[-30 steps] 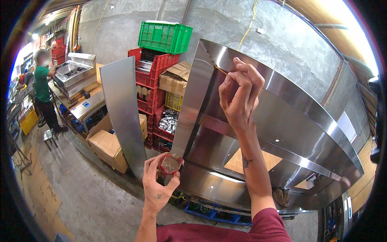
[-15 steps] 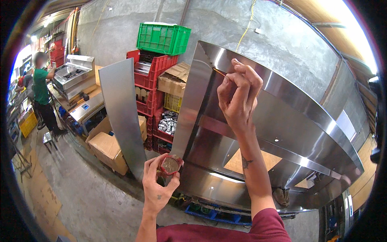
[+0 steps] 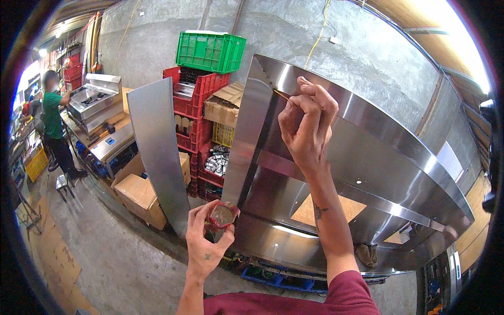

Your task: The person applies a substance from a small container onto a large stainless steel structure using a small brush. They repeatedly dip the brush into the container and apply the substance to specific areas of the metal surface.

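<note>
My left hand (image 3: 203, 240) is closed around a small round red-rimmed container (image 3: 222, 215), its grey-brown contents facing up. My right hand (image 3: 311, 123) is raised, pinching a thin orange-brown stick (image 3: 282, 95); whether it has bristles is too small to tell. The stick's tip points at the inner upper-left corner of a large stainless steel panel (image 3: 357, 136) with folded edges. It is at or very near the seam there. Rectangular cut-outs show in the panel, and the left hand is beside its lower left edge.
Left of the panel stands an upright flat metal sheet (image 3: 153, 136). Red crates (image 3: 193, 105) are stacked behind, topped by a green crate (image 3: 211, 51). A cardboard box (image 3: 137, 191) sits on the floor. A person in green (image 3: 52, 115) works at a bench further left.
My right hand has shifted slightly left with the stick, its tip staying by the panel's corner. My left hand and the container have barely moved.
</note>
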`<control>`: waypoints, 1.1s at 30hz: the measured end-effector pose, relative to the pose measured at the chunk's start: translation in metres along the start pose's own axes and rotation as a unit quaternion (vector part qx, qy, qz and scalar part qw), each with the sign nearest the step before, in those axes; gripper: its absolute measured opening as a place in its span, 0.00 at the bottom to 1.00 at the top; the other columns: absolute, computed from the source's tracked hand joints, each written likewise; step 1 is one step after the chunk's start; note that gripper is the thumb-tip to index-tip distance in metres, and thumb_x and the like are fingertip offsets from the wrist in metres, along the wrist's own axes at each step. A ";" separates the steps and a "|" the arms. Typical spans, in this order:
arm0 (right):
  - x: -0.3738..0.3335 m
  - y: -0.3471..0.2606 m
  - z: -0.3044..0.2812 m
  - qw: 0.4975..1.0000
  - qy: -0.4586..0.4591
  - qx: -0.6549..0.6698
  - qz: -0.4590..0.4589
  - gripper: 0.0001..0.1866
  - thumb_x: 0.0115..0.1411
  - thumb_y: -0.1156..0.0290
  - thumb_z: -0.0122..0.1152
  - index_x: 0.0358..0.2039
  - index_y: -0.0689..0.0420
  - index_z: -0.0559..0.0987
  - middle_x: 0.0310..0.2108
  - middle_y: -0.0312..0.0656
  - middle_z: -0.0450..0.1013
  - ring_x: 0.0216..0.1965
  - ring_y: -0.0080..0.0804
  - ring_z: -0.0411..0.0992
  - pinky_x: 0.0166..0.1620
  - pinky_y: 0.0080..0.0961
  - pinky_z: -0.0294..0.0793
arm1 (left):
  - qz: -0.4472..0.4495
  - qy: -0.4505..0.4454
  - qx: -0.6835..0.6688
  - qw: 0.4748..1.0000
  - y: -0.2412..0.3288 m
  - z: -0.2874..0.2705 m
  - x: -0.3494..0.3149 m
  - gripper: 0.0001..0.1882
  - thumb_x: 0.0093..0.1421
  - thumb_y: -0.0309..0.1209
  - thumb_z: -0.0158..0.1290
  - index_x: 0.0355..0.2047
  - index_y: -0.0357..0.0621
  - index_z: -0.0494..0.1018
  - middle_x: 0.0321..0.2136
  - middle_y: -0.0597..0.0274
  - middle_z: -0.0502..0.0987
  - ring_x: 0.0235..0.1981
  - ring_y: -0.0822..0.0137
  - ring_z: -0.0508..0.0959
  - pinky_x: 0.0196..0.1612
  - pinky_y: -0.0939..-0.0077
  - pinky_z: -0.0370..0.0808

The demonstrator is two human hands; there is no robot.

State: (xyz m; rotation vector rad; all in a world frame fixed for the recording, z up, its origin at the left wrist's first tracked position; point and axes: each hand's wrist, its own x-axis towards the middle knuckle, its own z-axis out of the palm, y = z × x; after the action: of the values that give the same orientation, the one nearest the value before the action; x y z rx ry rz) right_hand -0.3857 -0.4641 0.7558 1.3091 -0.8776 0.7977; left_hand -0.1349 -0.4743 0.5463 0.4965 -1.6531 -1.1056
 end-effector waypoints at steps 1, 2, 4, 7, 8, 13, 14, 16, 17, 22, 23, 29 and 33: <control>0.001 0.000 -0.001 1.000 -0.002 0.001 0.002 0.18 0.60 0.89 0.69 0.48 0.60 0.77 0.58 0.49 0.67 0.61 0.49 0.82 0.52 0.37 0.92 | 0.004 0.001 0.003 1.000 -0.001 0.000 0.000 0.31 0.63 0.21 0.68 0.66 0.37 0.75 0.59 0.58 0.74 0.58 0.64 0.82 0.57 0.69 0.84; 0.000 0.001 0.000 1.000 0.000 0.005 0.001 0.18 0.60 0.89 0.69 0.48 0.60 0.77 0.58 0.49 0.67 0.61 0.49 0.82 0.52 0.37 0.92 | 0.007 0.001 0.006 1.000 -0.002 0.001 0.000 0.31 0.62 0.21 0.68 0.66 0.37 0.75 0.59 0.58 0.74 0.58 0.64 0.82 0.57 0.69 0.84; -0.002 0.003 0.001 1.000 0.006 0.013 0.000 0.19 0.60 0.89 0.69 0.48 0.60 0.77 0.58 0.49 0.67 0.61 0.49 0.82 0.52 0.37 0.91 | 0.002 0.000 0.001 1.000 0.001 0.002 0.001 0.31 0.62 0.21 0.68 0.66 0.37 0.75 0.60 0.58 0.74 0.58 0.64 0.82 0.57 0.69 0.84; -0.001 -0.001 0.001 1.000 0.002 0.008 0.003 0.19 0.60 0.89 0.70 0.48 0.59 0.77 0.57 0.49 0.68 0.61 0.49 0.82 0.52 0.37 0.91 | 0.002 0.014 -0.005 1.000 -0.002 0.003 0.000 0.32 0.60 0.24 0.69 0.66 0.39 0.77 0.58 0.57 0.75 0.55 0.63 0.82 0.54 0.68 0.83; -0.001 0.000 0.001 1.000 0.004 0.011 0.004 0.18 0.61 0.89 0.70 0.48 0.59 0.77 0.57 0.49 0.68 0.61 0.49 0.82 0.52 0.37 0.91 | 0.004 0.019 -0.009 1.000 -0.004 0.004 0.000 0.33 0.59 0.25 0.70 0.66 0.40 0.78 0.57 0.56 0.75 0.54 0.62 0.82 0.53 0.68 0.82; 0.000 0.000 0.002 1.000 0.009 0.008 -0.002 0.17 0.62 0.87 0.70 0.48 0.59 0.77 0.56 0.48 0.69 0.60 0.48 0.82 0.52 0.37 0.91 | -0.002 0.019 -0.016 1.000 -0.004 0.005 0.000 0.33 0.59 0.25 0.70 0.66 0.41 0.78 0.57 0.56 0.75 0.54 0.62 0.82 0.53 0.68 0.82; 0.000 0.000 0.002 1.000 0.009 0.008 -0.001 0.17 0.62 0.87 0.70 0.48 0.59 0.77 0.56 0.48 0.69 0.61 0.48 0.82 0.52 0.37 0.90 | 0.001 0.019 -0.014 1.000 -0.005 0.004 0.000 0.33 0.59 0.25 0.70 0.66 0.41 0.78 0.57 0.56 0.75 0.54 0.62 0.82 0.53 0.68 0.82; -0.001 0.001 0.002 1.000 0.009 0.007 0.000 0.17 0.62 0.87 0.70 0.48 0.59 0.77 0.57 0.48 0.69 0.61 0.48 0.82 0.53 0.38 0.90 | 0.004 0.019 -0.012 1.000 -0.006 0.004 0.000 0.32 0.59 0.25 0.70 0.66 0.41 0.78 0.57 0.56 0.75 0.54 0.62 0.82 0.53 0.67 0.82; -0.001 0.000 0.001 1.000 0.008 0.011 0.003 0.17 0.62 0.87 0.70 0.48 0.59 0.77 0.57 0.48 0.69 0.61 0.48 0.82 0.53 0.38 0.89 | 0.005 0.019 -0.011 1.000 -0.006 0.004 0.000 0.32 0.59 0.24 0.70 0.66 0.41 0.78 0.57 0.56 0.75 0.54 0.62 0.82 0.53 0.67 0.82; -0.008 -0.006 -0.008 0.999 0.028 0.016 0.022 0.19 0.62 0.88 0.68 0.51 0.60 0.76 0.56 0.50 0.70 0.61 0.48 0.81 0.56 0.39 0.86 | -0.002 0.021 -0.022 1.000 -0.002 0.003 0.000 0.32 0.59 0.24 0.70 0.66 0.40 0.78 0.58 0.56 0.75 0.54 0.62 0.82 0.53 0.67 0.83; -0.012 -0.010 -0.010 0.999 0.027 0.021 0.037 0.18 0.63 0.88 0.67 0.51 0.61 0.76 0.56 0.50 0.70 0.60 0.47 0.81 0.56 0.38 0.85 | -0.004 0.022 -0.022 0.999 -0.001 0.002 0.000 0.32 0.59 0.23 0.70 0.66 0.40 0.78 0.58 0.56 0.75 0.54 0.62 0.82 0.53 0.68 0.83; -0.046 -0.046 -0.014 0.954 0.056 0.148 0.256 0.11 0.72 0.82 0.64 0.52 0.62 0.74 0.56 0.53 0.70 0.52 0.40 0.79 0.52 0.31 0.81 | 0.012 -0.007 -0.012 1.000 -0.008 0.004 0.001 0.32 0.63 0.22 0.69 0.68 0.37 0.74 0.61 0.57 0.73 0.59 0.64 0.81 0.58 0.68 0.84; -0.044 -0.077 0.011 0.784 0.148 0.362 0.483 0.11 0.83 0.67 0.55 0.54 0.63 0.71 0.54 0.49 0.74 0.52 0.36 0.82 0.57 0.31 0.80 | -0.003 0.000 -0.010 1.000 -0.009 0.007 0.001 0.33 0.61 0.22 0.70 0.67 0.39 0.76 0.60 0.56 0.74 0.57 0.62 0.81 0.58 0.67 0.82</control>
State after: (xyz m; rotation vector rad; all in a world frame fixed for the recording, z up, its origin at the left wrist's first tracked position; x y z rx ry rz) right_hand -0.3392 -0.4832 0.6817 1.2480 -1.0092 2.2723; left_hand -0.1429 -0.4763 0.5390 0.4886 -1.6409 -1.1253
